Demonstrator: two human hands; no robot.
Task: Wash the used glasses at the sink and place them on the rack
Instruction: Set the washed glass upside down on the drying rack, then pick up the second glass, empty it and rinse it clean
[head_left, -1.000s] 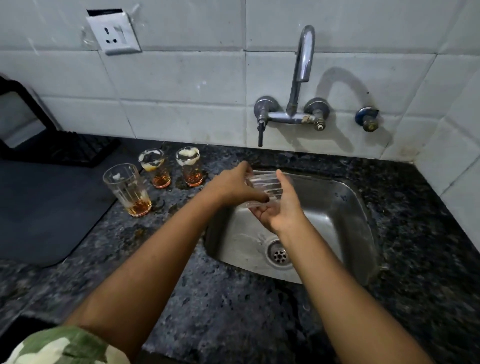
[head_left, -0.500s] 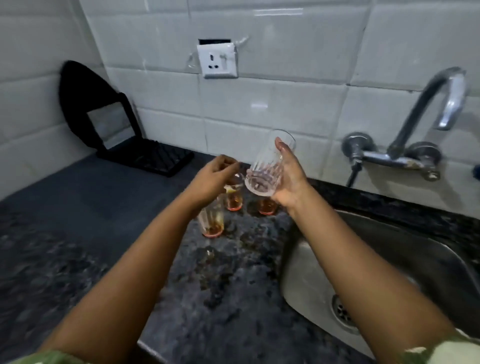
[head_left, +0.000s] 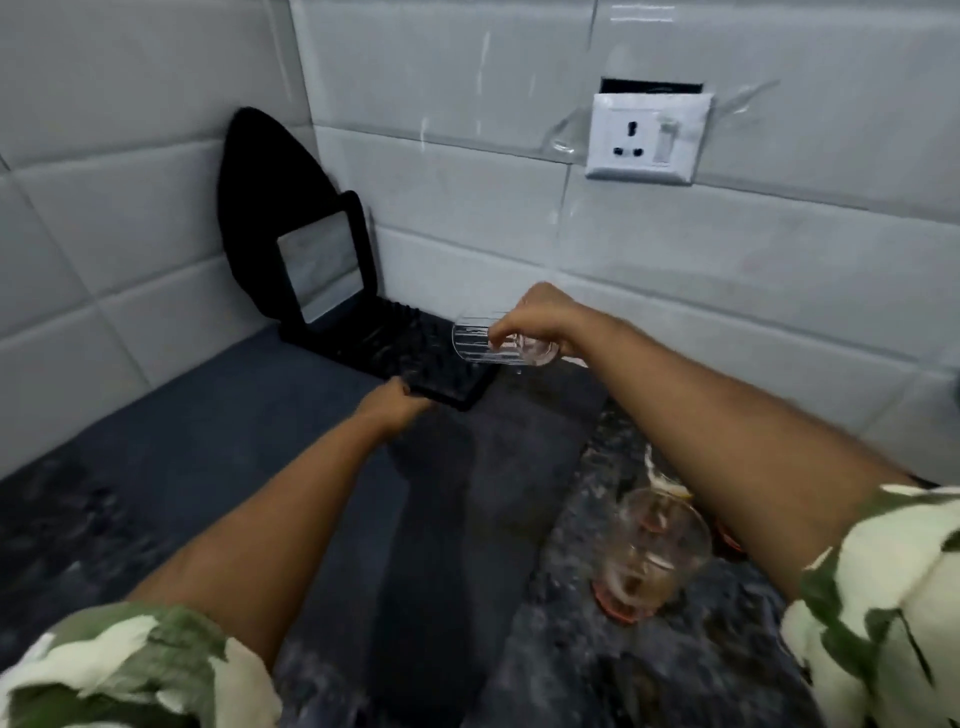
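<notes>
Tiled corner, dark worktop: rack (head_left: 415, 358) gripped at its near edge by left hand (head_left: 392, 402). Glass (head_left: 493, 343) held sideways over rack, pinched by right hand (head_left: 540, 317). Used glass (head_left: 649, 556) near right edge.

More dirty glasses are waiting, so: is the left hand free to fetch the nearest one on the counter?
Probably not yet: the left hand grips the black rack's near edge, and the dirty glass stands off to its right, under the right forearm.

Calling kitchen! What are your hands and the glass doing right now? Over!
Right hand holds clean glass sideways over black rack. Left hand grips rack's near edge. Dirty glass waits on counter.
</notes>
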